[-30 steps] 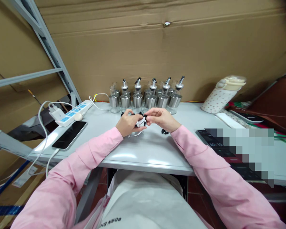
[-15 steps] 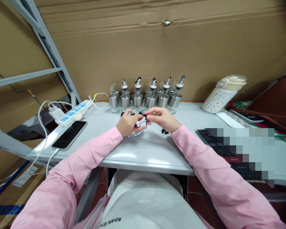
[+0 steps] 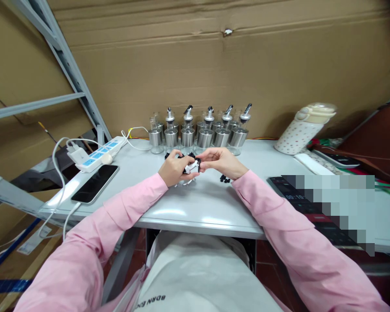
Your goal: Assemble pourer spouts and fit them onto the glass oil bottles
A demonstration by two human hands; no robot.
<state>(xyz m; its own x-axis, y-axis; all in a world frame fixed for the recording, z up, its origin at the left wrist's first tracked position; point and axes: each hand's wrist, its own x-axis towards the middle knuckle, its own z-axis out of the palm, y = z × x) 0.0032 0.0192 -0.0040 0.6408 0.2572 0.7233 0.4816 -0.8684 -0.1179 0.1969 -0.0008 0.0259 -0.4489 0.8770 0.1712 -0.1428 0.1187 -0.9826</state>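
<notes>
My left hand (image 3: 176, 168) is closed around a small silvery-white spout piece (image 3: 191, 167), like the pourer tops on the bottles behind. At its right end sits a small black part (image 3: 199, 164), pinched by the thumb and fingers of my right hand (image 3: 223, 162). The black part touches the spout piece; whether they are joined I cannot tell. More black parts (image 3: 191, 154) lie just beyond my left hand, and white pieces (image 3: 189, 181) show beneath it. A little cluster of black parts (image 3: 225, 178) rests on the table below my right hand.
Two rows of glass-and-steel bottles (image 3: 205, 138) line the back, several with pourer tops. At left are a power strip (image 3: 100, 154) with cables and a phone (image 3: 95, 184). A dotted flask (image 3: 302, 129) and a dark device with timer digits (image 3: 294, 196) stand at right.
The black part in my right fingers has turned from hanging downward to lying against the end of the spout piece. My left hand has barely moved.
</notes>
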